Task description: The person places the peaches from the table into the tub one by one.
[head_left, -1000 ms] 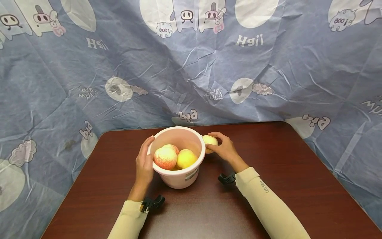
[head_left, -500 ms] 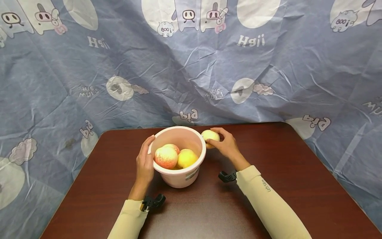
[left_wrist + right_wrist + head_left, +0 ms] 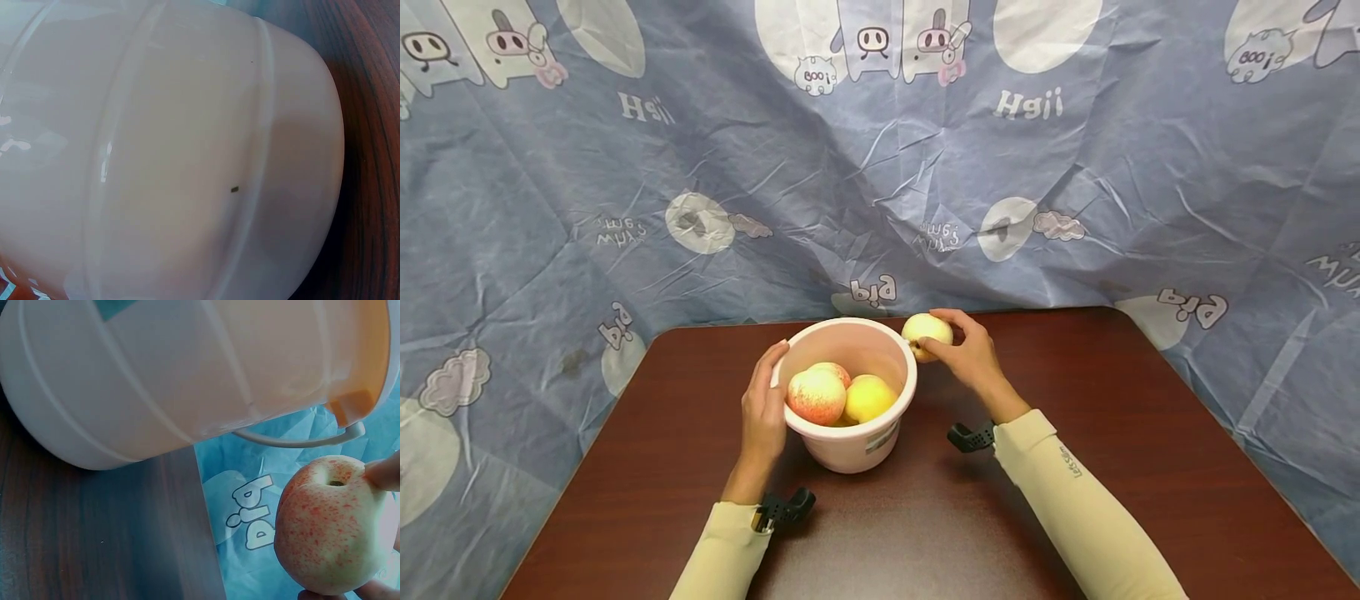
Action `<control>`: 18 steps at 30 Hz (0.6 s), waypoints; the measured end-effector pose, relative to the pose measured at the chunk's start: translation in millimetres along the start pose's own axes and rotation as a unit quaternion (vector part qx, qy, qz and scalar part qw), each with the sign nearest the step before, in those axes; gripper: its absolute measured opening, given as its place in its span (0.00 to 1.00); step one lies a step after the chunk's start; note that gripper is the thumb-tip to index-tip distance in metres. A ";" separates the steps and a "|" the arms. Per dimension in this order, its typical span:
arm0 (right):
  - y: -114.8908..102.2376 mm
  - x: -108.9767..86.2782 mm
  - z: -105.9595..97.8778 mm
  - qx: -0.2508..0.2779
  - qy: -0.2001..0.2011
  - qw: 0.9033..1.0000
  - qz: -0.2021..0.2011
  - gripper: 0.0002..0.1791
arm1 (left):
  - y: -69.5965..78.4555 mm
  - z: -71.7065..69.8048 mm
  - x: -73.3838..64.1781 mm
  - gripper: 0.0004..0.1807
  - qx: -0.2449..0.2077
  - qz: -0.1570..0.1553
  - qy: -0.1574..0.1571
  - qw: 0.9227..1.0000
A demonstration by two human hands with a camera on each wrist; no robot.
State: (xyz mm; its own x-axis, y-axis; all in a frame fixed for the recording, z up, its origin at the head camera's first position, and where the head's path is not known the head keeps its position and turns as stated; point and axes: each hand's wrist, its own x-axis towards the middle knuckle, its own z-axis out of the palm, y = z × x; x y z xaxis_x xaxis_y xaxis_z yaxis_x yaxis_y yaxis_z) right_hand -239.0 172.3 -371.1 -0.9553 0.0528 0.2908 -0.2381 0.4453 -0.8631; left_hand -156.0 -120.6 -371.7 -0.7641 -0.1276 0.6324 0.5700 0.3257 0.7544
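A pale pink bucket (image 3: 842, 450) stands upright on the table. Inside it lie a red-speckled peach (image 3: 816, 397), a second reddish fruit (image 3: 833, 372) partly behind that one, and a yellow fruit (image 3: 870, 398). My left hand (image 3: 763, 408) holds the bucket's left side at the rim, fingertips along the edge. In the left wrist view only the bucket's wall (image 3: 181, 150) shows, without the hand. With thumb and fingers, my right hand (image 3: 966, 346) grips a pale peach (image 3: 925, 331) just beyond the rim on the right. Red speckles cover that peach (image 3: 331, 531) in the right wrist view.
The dark red-brown table (image 3: 1075, 400) reaches back to a blue printed cloth (image 3: 820, 192) hanging behind it. A thin pale handle (image 3: 300, 440) hangs at the bucket's outer side. Black wrist mounts (image 3: 786, 507) sit at both cuffs.
My right hand has lifted the peach upward and slightly away, from low beside the bucket to about rim height. The left hand and bucket have stayed put.
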 end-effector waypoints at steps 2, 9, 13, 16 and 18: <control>-2.5 0.0 0.1 -0.002 0.004 1.000 -0.002 0.28 | -0.3 0.1 -0.9 0.27 0.003 -0.001 -0.001 1.000; -11.8 1.4 -2.2 -0.009 0.022 1.000 -0.017 0.28 | 0.8 1.1 -0.1 0.27 0.003 -0.004 0.002 1.000; -13.8 2.3 -3.2 -0.006 0.025 1.000 -0.017 0.28 | 1.6 0.6 0.0 0.27 0.003 -0.008 0.001 1.000; -14.7 3.0 -3.8 -0.003 0.025 0.999 -0.021 0.28 | 1.8 0.4 0.3 0.27 0.003 -0.009 0.000 1.000; -15.8 3.8 -3.9 0.000 0.029 0.999 -0.025 0.28 | 2.0 0.3 1.0 0.27 0.001 -0.008 0.000 1.000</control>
State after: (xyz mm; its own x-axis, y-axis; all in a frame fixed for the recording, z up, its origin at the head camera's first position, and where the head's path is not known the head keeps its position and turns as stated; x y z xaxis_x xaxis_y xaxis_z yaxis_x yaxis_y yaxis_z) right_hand -238.3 169.0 -354.7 -0.9303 0.0819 0.3574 -0.2859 0.4483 -0.8469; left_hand -155.7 -119.8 -369.7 -0.7730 -0.1322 0.6205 0.5572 0.3264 0.7635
